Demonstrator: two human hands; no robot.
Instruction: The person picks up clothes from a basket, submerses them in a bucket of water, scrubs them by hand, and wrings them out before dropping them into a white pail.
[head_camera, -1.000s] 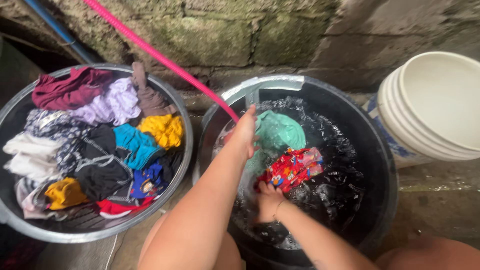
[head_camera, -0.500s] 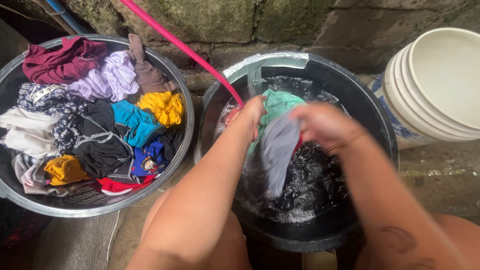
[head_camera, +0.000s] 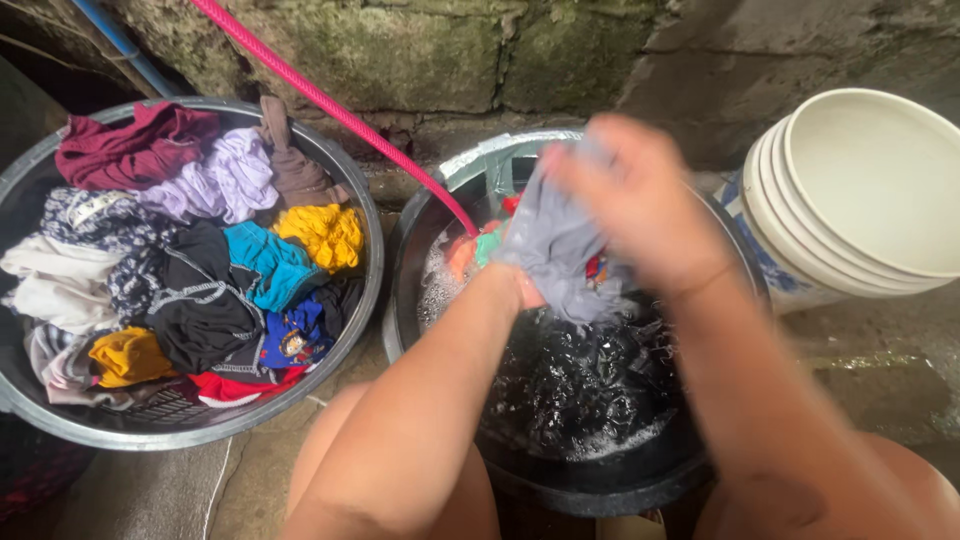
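My right hand (head_camera: 640, 195) grips the top of a wet grey cloth (head_camera: 560, 255) and holds it up over a black basin (head_camera: 600, 485) of dark soapy water. My left hand (head_camera: 525, 290) is mostly hidden behind the cloth's lower part and seems to hold it there. Bits of green and red clothing (head_camera: 487, 243) show in the water just behind the cloth. A pink hose (head_camera: 330, 105) runs down from the upper left into the basin.
On the left stands a metal basin (head_camera: 365, 215) full of wrung clothes of several colours. A stack of white buckets (head_camera: 860, 200) sits at the right. A mossy block wall (head_camera: 430, 50) runs behind. My knees show at the bottom edge.
My right hand has lifted the grey cloth higher, up and toward the wall. My left hand has dropped lower on the cloth. A second ago both hands were in the water with a red garment.
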